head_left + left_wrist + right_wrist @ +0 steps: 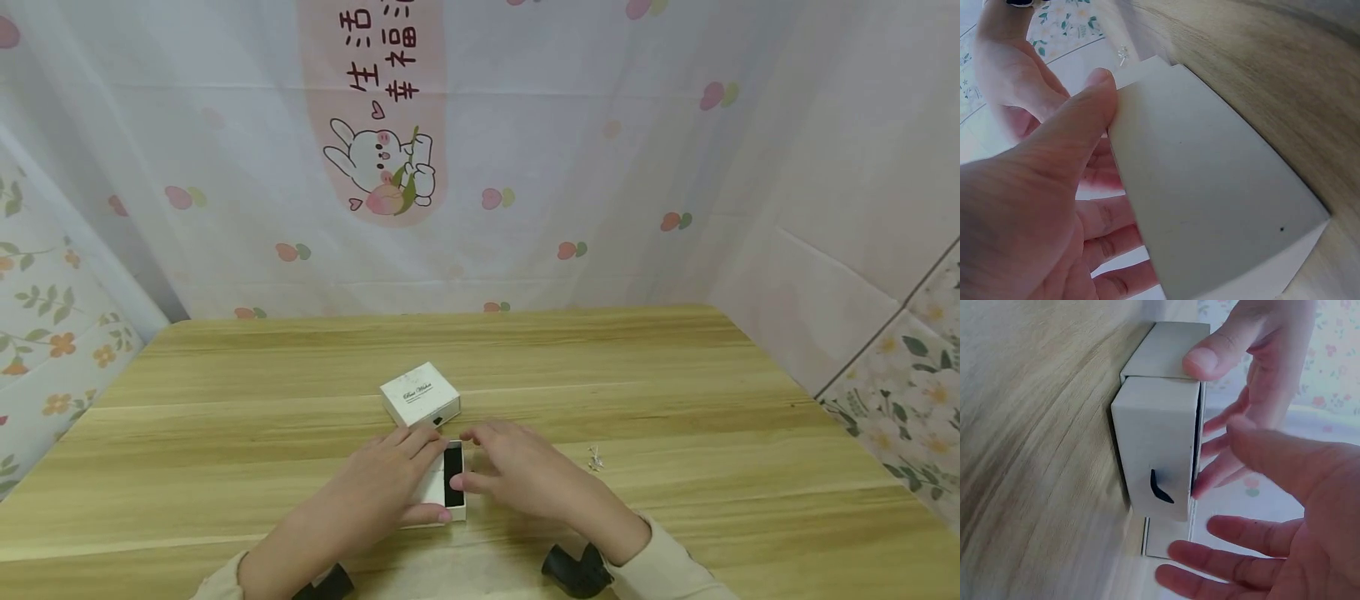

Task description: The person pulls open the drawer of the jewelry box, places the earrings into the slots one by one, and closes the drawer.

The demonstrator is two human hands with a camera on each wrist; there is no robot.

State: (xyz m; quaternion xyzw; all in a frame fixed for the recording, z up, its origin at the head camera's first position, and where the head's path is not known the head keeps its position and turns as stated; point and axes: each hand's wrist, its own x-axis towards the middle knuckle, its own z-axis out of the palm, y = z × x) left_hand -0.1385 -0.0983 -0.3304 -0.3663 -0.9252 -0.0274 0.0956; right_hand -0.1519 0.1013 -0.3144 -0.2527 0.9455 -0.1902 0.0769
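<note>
A white drawer-style gift box (432, 490) lies on the table, its drawer (1157, 434) slid partly out toward the right. Black lining (453, 467) shows in the drawer, and a black ribbon tab (1159, 487) hangs on its front. My left hand (382, 483) holds the box's outer sleeve (1210, 169), thumb on the near side and fingers over the top toward the far side. By the drawer end is my right hand (525, 471), fingers spread and holding nothing; in the right wrist view its fingers stand apart from the drawer front.
Just behind the hands sits a second white box (420, 393) with printed lettering on its lid. A small silvery item (595, 459), too small to make out, lies right of my right hand on the wooden table (675, 375). A patterned curtain (562, 167) hangs behind.
</note>
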